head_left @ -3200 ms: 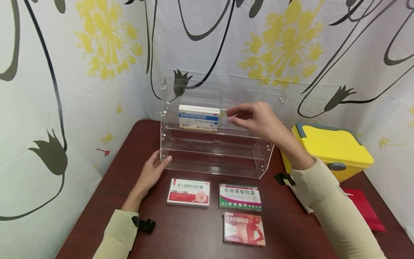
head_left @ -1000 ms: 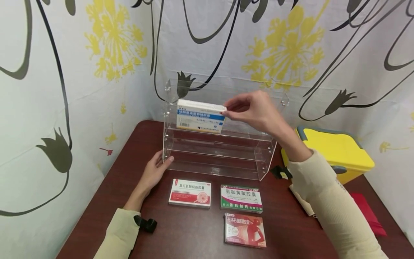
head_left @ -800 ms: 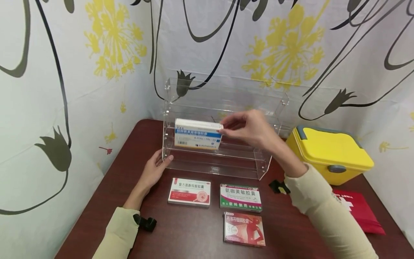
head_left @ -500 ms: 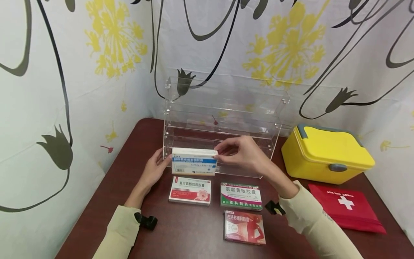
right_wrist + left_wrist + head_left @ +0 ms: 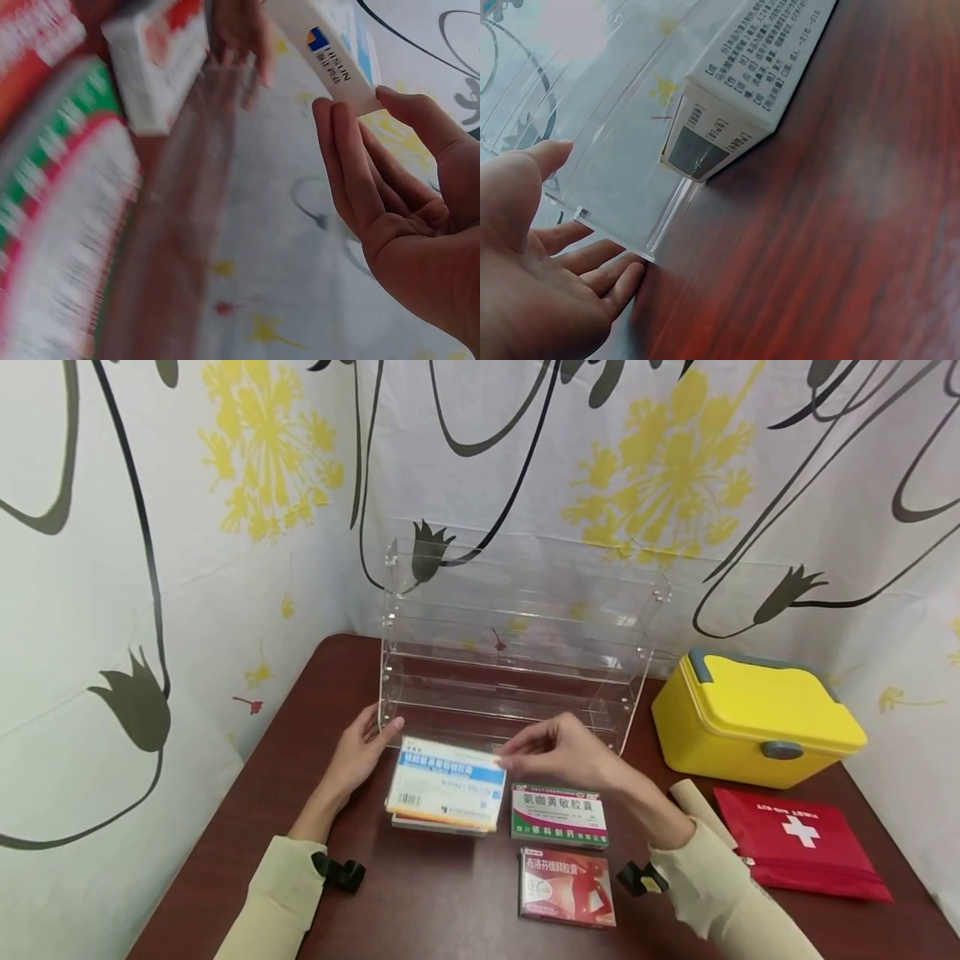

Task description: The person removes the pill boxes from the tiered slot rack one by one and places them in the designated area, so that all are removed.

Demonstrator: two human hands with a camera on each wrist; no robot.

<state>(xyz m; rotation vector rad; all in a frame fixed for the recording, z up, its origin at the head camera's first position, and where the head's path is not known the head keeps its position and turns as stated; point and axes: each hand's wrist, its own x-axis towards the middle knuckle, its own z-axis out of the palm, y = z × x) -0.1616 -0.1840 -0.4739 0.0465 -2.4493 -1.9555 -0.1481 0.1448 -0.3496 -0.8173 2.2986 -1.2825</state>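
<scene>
My right hand [image 5: 558, 750] pinches the right end of a white-and-blue medicine box [image 5: 450, 781] between thumb and fingertips. The box tilts with its front face up, hiding most of a red-and-white medicine box [image 5: 429, 823] beneath it. In the right wrist view, the thumb and fingers grip the held box's narrow end [image 5: 341, 64]. My left hand [image 5: 358, 752] holds the lower left corner of a clear acrylic tiered rack [image 5: 510, 668]; in the left wrist view its thumb lies on one side of the panel, fingers at the other. A printed white carton [image 5: 735, 82] shows nearby there.
A green-and-white medicine box [image 5: 558, 814] and a pink-red one [image 5: 566, 889] lie right of the held box. Farther right stand a yellow case [image 5: 757, 727], a red first aid pouch [image 5: 802, 843] and a beige roll [image 5: 701, 810]. Patterned cloth [image 5: 487, 485] hangs behind.
The right hand has taken the white-and-blue box off the rack and brought it down and forward, tipping it over the red-and-white box. The left hand stays at the rack's corner.
</scene>
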